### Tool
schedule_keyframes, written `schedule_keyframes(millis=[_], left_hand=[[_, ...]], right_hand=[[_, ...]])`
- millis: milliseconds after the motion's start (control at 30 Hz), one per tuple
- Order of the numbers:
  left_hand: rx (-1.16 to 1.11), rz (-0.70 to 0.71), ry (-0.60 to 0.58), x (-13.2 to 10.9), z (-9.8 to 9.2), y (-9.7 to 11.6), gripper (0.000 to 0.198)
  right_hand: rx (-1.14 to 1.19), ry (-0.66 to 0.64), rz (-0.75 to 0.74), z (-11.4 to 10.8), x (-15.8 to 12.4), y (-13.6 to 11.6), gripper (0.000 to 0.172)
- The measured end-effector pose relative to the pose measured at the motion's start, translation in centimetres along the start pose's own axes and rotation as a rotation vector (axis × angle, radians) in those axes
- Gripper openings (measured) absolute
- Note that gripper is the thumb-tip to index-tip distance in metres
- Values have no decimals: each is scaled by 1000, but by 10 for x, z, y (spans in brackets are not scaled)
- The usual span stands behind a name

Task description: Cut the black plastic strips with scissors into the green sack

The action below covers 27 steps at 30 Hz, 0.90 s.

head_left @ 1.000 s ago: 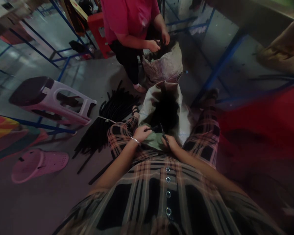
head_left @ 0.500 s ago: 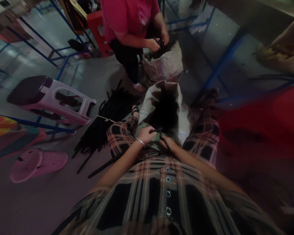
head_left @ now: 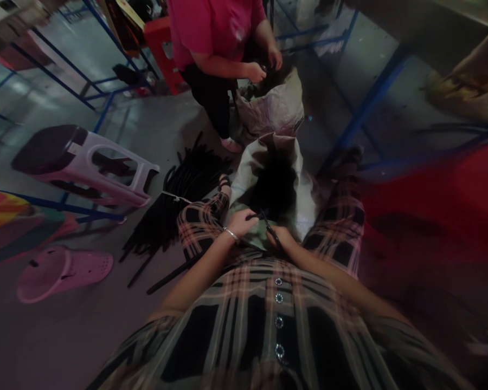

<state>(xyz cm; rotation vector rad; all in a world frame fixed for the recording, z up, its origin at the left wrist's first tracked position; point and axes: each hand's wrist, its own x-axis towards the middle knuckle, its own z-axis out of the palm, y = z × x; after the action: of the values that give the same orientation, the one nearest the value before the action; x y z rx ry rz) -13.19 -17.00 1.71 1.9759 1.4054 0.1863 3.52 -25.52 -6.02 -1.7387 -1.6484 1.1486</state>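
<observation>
Left grip (head_left: pixel 239 223) clenched on a black rubber strip (head_left: pixel 255 216) — right grip (head_left: pixel 280 238) closed around narrow black scissors (head_left: pixel 271 230) — both just above an open sack (head_left: pixel 248 179).

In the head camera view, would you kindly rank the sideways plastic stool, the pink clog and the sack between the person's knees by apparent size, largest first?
1. Sack and plastic stool: they look similar, and the sack's nearness makes ranking them unsure.
2. Pink clog: smallest.

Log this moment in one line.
left hand: black tube | right hand: dark pointed tool | lap: sack | floor: black tube pile
</observation>
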Motion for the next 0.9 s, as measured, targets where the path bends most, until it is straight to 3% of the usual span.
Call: schedule_keyframes(millis=[533, 733, 900], left_hand=[[-97, -2, 98, 5, -1, -15, 29], [-89, -2, 93, 4, 1, -5, 30], [-8, 7, 48, -3, 6, 11, 28]], right_hand=[[56, 40, -39, -4, 0, -4, 23], [-17, -106, -103, -10, -4, -16, 23], [-39, -119, -113, -10, -6, -16, 23]])
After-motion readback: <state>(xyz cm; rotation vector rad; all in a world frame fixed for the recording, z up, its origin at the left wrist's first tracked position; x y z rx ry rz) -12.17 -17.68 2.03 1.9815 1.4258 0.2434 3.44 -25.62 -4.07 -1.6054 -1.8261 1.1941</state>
